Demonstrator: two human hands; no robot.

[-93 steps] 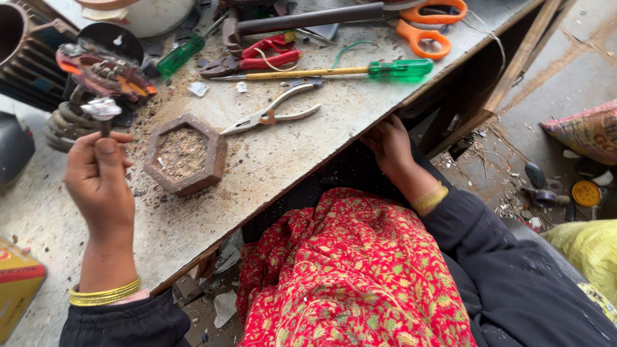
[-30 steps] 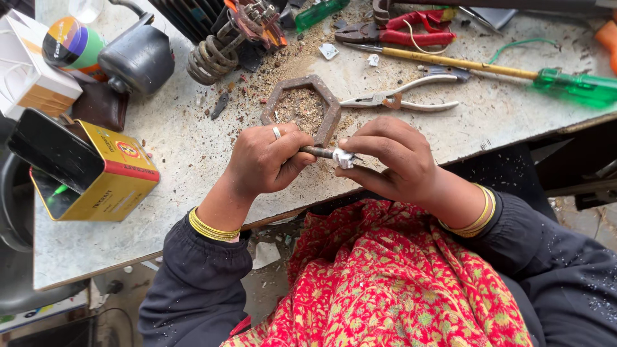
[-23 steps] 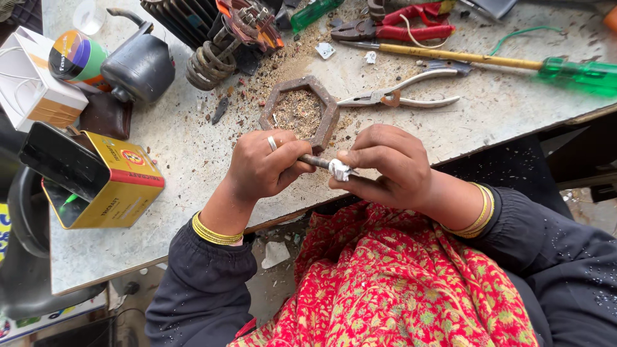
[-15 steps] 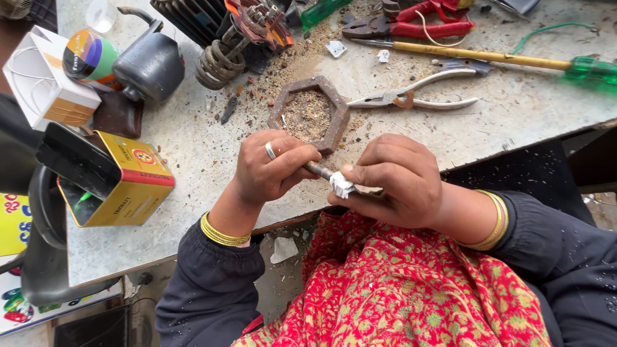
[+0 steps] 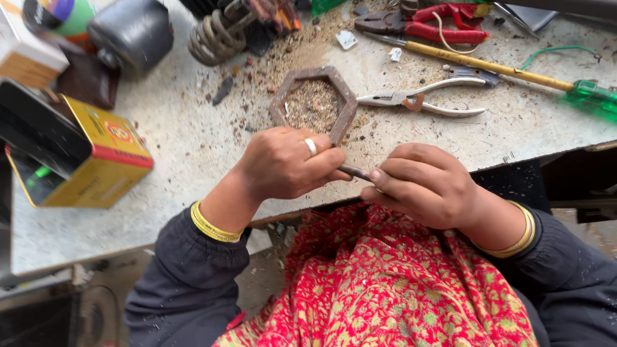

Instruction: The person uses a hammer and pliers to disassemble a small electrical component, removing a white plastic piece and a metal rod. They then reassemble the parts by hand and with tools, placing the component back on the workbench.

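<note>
Nearest: red cloth with yellow flowers (image 5: 398, 289) over the lap, dark sleeves, gold bangles on both wrists.

Just above the lap, at the table edge: left hand (image 5: 283, 164) curled tight round one end of a thin grey metal rod (image 5: 355, 171), silver ring on one finger. Right hand (image 5: 424, 183) closed round the other end, fingers folded over it. Only a short bit of rod showing between the two hands (rest hidden inside the fists). Dull, dark, thin like a pencil.

A little farther, on the dusty grey worktable (image 5: 186, 148): six-sided rusty metal ring (image 5: 313, 103) full of gritty crumbs, just past the left knuckles. To its right, silver pliers (image 5: 421, 101), lying flat, handles spread.

Off to the left: yellow cardboard box (image 5: 96, 160) with a red stripe and a round red mark on its side, flap open, dark inside.

Farther still: long screwdriver with a yellow shaft and green see-through handle (image 5: 514, 71), red-handled pliers (image 5: 424, 22), a coil of thick wire (image 5: 215, 35).

Far left corner: dark grey round pot (image 5: 132, 32), a white box (image 5: 29, 51) (blurred), a roll of green and purple tape (image 5: 61, 13) on top.
</note>
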